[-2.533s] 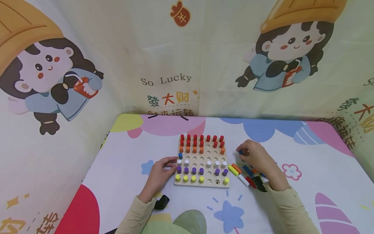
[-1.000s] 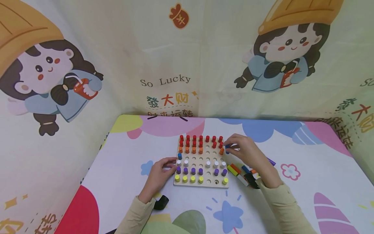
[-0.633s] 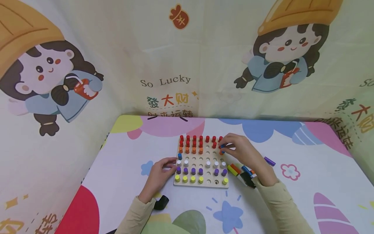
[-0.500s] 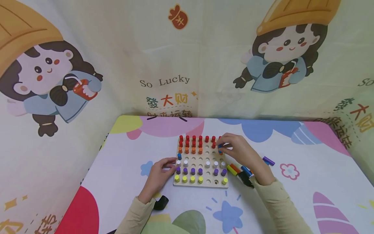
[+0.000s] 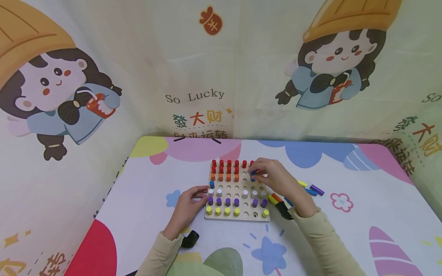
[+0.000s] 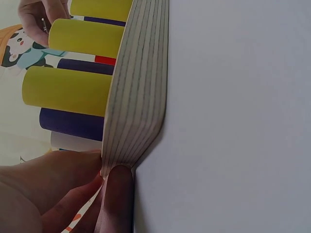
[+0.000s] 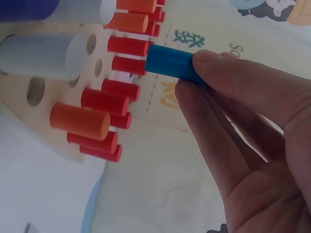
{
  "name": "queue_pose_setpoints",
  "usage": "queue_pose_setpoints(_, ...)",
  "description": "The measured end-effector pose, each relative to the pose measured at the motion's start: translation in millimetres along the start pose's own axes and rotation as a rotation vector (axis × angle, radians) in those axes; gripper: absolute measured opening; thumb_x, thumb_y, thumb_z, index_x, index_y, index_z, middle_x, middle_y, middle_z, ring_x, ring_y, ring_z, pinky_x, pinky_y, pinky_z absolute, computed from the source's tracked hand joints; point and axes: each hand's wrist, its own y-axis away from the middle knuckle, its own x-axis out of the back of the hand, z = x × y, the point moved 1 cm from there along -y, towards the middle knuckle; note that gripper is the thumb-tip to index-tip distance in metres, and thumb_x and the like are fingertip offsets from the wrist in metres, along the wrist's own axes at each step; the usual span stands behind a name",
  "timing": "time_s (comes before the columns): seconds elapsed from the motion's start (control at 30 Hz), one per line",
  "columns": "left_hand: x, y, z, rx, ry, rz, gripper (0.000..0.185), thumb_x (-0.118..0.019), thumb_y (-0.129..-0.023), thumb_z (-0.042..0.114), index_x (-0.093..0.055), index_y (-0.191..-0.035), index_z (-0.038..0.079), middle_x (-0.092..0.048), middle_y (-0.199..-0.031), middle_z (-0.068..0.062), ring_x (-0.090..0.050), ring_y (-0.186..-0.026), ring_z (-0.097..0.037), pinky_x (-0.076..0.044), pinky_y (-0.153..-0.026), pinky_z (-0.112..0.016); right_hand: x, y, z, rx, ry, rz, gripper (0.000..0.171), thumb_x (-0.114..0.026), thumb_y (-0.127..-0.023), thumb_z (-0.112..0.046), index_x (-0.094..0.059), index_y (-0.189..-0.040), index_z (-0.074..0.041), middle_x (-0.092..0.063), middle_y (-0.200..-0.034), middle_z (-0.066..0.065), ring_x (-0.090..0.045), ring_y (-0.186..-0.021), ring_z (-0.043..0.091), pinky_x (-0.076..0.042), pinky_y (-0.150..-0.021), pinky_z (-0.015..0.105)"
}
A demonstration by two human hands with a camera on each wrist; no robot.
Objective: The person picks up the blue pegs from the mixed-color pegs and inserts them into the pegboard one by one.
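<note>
A wooden pegboard (image 5: 236, 219) stands on the table, with rows of red, orange, white, purple and yellow pegs and one blue peg (image 5: 212, 184) at its left edge. My left hand (image 5: 186, 207) grips the board's left side; in the left wrist view, its fingers (image 6: 119, 189) meet the board's corner beside the yellow pegs (image 6: 68, 90). Between thumb and fingertips my right hand (image 5: 276, 178) pinches another blue peg (image 7: 170, 60), held over the back right of the board. Parts of the right-hand columns are hidden behind that hand in the head view.
Right of the board lie loose pegs, among them an orange peg (image 5: 277, 198), a purple peg (image 5: 317, 189) and a yellow peg (image 5: 302, 183). My right forearm partly covers the pile. Black wrist cameras (image 5: 190, 239) sit at both wrists. A printed cloth wall (image 5: 207, 69) rises behind the table.
My right hand has carried the blue peg leftward from beside the loose pegs to above the board. The left hand keeps its place at the board's left side.
</note>
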Motion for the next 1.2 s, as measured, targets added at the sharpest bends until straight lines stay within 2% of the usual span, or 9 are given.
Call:
queue_pose_setpoints(0.3, 0.4, 0.7, 0.9, 0.033, -0.001, 0.008, 0.034, -0.072, -0.091, 0.02, -0.068, -0.124, 0.014, -0.07, -0.114, 0.0, -0.065, -0.096, -0.013, -0.055, -0.075, -0.021, -8, -7, -5, 0.022, -0.034, -0.027, 0.02, -0.074, -0.084, 0.003, -0.074, -0.104, -0.004, -0.07, -0.105, 0.005, -0.069, -0.092, 0.017, -0.059, -0.082, 0.032)
queue_pose_setpoints(0.57, 0.7, 1.2, -0.6, 0.025, -0.004, 0.008, 0.033, -0.072, -0.092, 0.02, -0.068, -0.125, 0.016, -0.07, -0.114, 0.0, -0.065, -0.096, -0.013, -0.054, -0.076, -0.02, -15, -14, -12, 0.038, -0.033, -0.051, 0.019, -0.074, -0.084, 0.003, -0.074, -0.101, -0.005, -0.069, -0.098, 0.002, -0.068, -0.09, 0.016, -0.059, -0.082, 0.031)
queue_pose_setpoints(0.7, 0.5, 1.7, 0.0, 0.019, 0.002, 0.006, 0.033, -0.072, -0.092, 0.019, -0.068, -0.125, 0.016, -0.07, -0.116, 0.0, -0.065, -0.097, -0.013, -0.055, -0.076, -0.02, -17, -18, -17, 0.057, -0.04, -0.067, 0.017, -0.074, -0.084, 0.004, -0.074, -0.097, -0.007, -0.069, -0.098, 0.005, -0.068, -0.091, 0.016, -0.059, -0.082, 0.029)
queue_pose_setpoints(0.9, -0.2, 1.5, 0.9, 0.014, 0.002, 0.002, 0.033, -0.071, -0.092, 0.018, -0.068, -0.125, 0.016, -0.07, -0.113, 0.0, -0.066, -0.097, -0.013, -0.055, -0.076, -0.021, -22, -21, -20, 0.071, -0.035, -0.089, 0.014, -0.073, -0.086, 0.003, -0.073, -0.098, -0.003, -0.07, -0.099, 0.007, -0.069, -0.092, 0.016, -0.058, -0.081, 0.025)
queue_pose_setpoints(1.2, 0.6, 0.3, 2.3, 0.008, 0.001, -0.001, 0.033, -0.071, -0.092, 0.018, -0.067, -0.125, 0.016, -0.07, -0.114, 0.0, -0.066, -0.097, -0.013, -0.056, -0.078, -0.022, -28, -28, -25, 0.049, 0.029, -0.112, 0.017, -0.076, -0.084, -0.001, -0.074, -0.101, -0.005, -0.07, -0.098, 0.003, -0.068, -0.093, 0.017, -0.058, -0.083, 0.031)
